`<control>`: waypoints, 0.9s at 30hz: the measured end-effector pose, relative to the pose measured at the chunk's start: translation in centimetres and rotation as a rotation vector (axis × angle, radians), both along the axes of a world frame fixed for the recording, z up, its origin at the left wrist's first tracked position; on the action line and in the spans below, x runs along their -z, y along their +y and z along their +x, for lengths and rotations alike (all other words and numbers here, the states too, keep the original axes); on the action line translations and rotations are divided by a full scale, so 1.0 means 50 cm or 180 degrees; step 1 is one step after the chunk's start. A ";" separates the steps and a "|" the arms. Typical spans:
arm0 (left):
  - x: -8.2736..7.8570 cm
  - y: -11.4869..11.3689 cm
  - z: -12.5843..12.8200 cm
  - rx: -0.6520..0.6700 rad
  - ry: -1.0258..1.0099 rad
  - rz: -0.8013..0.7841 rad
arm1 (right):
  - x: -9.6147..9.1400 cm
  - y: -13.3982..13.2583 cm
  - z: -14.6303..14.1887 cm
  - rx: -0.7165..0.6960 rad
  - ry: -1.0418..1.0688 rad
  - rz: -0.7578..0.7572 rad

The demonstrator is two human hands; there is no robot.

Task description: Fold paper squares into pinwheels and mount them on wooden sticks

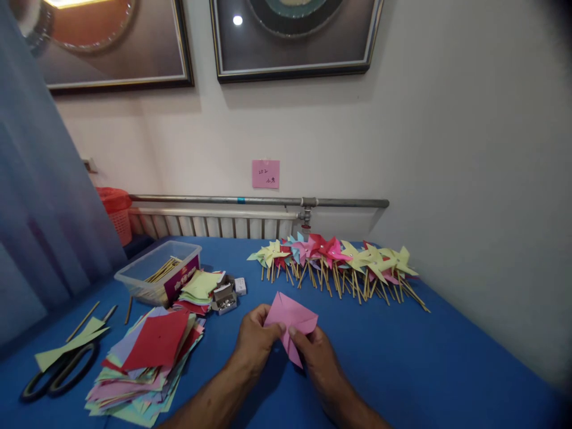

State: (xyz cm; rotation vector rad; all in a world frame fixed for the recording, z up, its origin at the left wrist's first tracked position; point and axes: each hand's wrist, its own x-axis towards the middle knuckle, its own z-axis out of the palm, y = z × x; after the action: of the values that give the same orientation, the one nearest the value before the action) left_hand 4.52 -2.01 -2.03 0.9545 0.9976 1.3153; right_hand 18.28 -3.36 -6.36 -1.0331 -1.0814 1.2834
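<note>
A pink paper square [292, 313], cut in from its corners, is held up above the blue tabletop between my two hands. My left hand [259, 333] pinches its left side, thumb on top. On the lower right, my right hand [319, 357] grips the same paper with the thumb pressed near its middle. Beyond it lie finished paper pinwheels [322, 253] in yellow, pink, red and blue, with their sticks pointing toward me. Left of my hands is a tall stack of coloured paper squares [154, 345], a red one on top.
Behind the stack stand a clear plastic box [143, 283] of wooden sticks, a smaller paper pile [202, 287] and a little box of metal pins [224, 298]. Black-handled scissors [62, 372] lie at far left, partly under green paper scraps [74, 345]. A wall [469, 179] borders the right side.
</note>
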 end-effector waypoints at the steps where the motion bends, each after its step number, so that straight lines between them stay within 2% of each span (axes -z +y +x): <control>1: 0.002 -0.001 0.003 0.0020 -0.0037 -0.0001 | 0.006 0.003 0.002 0.0062 -0.0075 -0.0008; 8: 0.015 0.000 0.007 0.0150 -0.0072 -0.0084 | 0.035 0.023 0.008 0.0260 -0.0184 -0.0137; 15: 0.015 0.004 -0.002 0.0331 -0.0044 -0.0120 | 0.020 0.022 0.011 0.0127 -0.0194 -0.0145; 23: 0.003 -0.004 0.001 0.0169 -0.0020 -0.0041 | 0.035 0.023 0.012 0.0096 -0.0160 -0.0052; 27: 0.008 -0.003 0.006 0.0172 0.0008 -0.0004 | 0.044 0.029 0.014 0.0186 -0.0221 -0.0074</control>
State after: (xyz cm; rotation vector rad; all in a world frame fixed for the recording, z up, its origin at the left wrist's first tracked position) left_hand 4.83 -2.18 -2.44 0.9758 0.9680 1.2686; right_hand 18.99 -1.89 -8.55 -1.1261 -1.0830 1.2234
